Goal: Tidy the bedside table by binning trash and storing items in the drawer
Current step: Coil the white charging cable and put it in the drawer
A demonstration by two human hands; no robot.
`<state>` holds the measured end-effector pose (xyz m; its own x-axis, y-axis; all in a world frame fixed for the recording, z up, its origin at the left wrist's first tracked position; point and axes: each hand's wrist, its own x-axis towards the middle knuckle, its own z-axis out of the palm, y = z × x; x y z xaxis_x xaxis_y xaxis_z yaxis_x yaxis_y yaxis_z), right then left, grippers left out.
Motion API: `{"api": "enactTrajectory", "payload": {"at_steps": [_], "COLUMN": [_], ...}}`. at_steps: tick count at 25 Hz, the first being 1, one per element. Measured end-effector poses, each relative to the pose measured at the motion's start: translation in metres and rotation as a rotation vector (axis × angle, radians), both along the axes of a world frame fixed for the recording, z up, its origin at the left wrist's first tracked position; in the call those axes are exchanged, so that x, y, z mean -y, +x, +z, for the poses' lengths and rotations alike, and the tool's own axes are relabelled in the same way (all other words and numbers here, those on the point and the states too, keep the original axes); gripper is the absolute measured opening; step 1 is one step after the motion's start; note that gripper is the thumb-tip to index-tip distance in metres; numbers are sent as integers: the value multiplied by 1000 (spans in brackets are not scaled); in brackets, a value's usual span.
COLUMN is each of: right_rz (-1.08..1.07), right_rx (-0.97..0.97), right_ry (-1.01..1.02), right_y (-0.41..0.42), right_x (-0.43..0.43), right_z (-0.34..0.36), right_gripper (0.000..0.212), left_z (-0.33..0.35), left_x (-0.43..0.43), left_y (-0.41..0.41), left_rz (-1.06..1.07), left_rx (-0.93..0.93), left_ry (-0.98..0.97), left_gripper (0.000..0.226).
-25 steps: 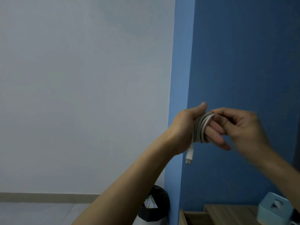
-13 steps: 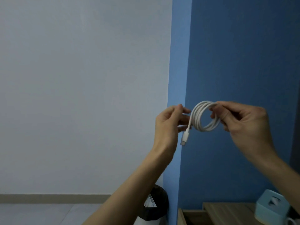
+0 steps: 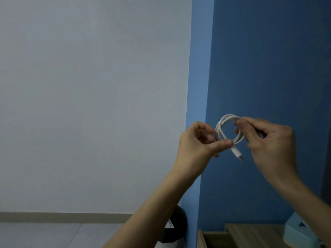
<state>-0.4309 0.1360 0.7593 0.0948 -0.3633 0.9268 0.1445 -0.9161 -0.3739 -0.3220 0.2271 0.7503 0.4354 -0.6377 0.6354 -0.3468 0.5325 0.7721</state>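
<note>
Cable (image 3: 226, 122), white, wound into a small coil of several loops, held up in mid-air in front of the blue wall (image 3: 268, 68), well above the bedside table (image 3: 254, 233). Connector end (image 3: 237, 153) sticking out below the coil, pointing down and to the right. Left hand (image 3: 195, 145) gripping the coil's lower left side, thumb pressed across the strands at the bottom, fingers curled behind. Right hand (image 3: 268, 142) pinching the coil's upper right side between thumb and forefinger, remaining fingers curled under. Both forearms bare, rising from the bottom edge of the view.

Below, only the back edge and left corner of the wooden bedside table visible, against the blue wall. Pale blue box (image 3: 297, 233) standing at the table's right side, partly hidden by the right forearm. Black bin (image 3: 177, 226) on the floor just left of the table, beside the blue wall's corner, mostly covered by the left forearm, with a white label showing. White wall (image 3: 89, 104) filling the left half, with a beige skirting strip (image 3: 62, 217) along its foot and grey floor beneath.
</note>
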Motion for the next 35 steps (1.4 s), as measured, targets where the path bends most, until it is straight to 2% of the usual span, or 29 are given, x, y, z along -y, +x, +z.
{"api": "enactTrajectory", "payload": {"at_steps": [2,5,7,11,16,20,21,22,24,26,28,30,33,35], "right_rz": [11,50,77,97,126,121,119,113,100,94,100,93,13,-51], "right_rx": [-1,-15,-30,-49,-77,-81,-80,-83,-94,-94,-89,-93,-105,-116], "right_ry": [24,64,82,99,54,-6,-21,-39,-61,-61,-56,-63,-124,-186], "right_y": [0,-2,-2,3,8,10,10,9,8,6,3,1,0,0], "right_x": [-2,-5,-7,-11,-18,-21,-21,-19,-15,-11,-8,-7,-3,-1], "right_z": [0,0,-3,-14,-24,-23,-21,-20,-18,-16,-15,-13,-11,-9], "right_gripper": [13,17,17,17,12,17,17,16,13,12,12,12,15,17], "left_z": [-1,-3,-4,-8,-6,-4,-5,-6,-6,-5,-3,0,1,-1], "left_x": [6,10,12,15,16,13,13,14,8,-1,-8,-10,-7,-6], "left_y": [3,2,0,0,2,5,9,13,18,23,25,26,29,25], "left_rz": [131,69,102,242,532,824,821,732,349,-7,-196,-123,238,402], "left_rx": [79,141,135,181,384,538,580,600,518,348,301,375,499,553], "left_ry": [-7,-81,-125,-143,-171,-76,-66,-84,-110,-85,-37,24,7,-19], "left_gripper": [40,22,10,9,17,12,20,24,19,9,12,17,16,25]}}
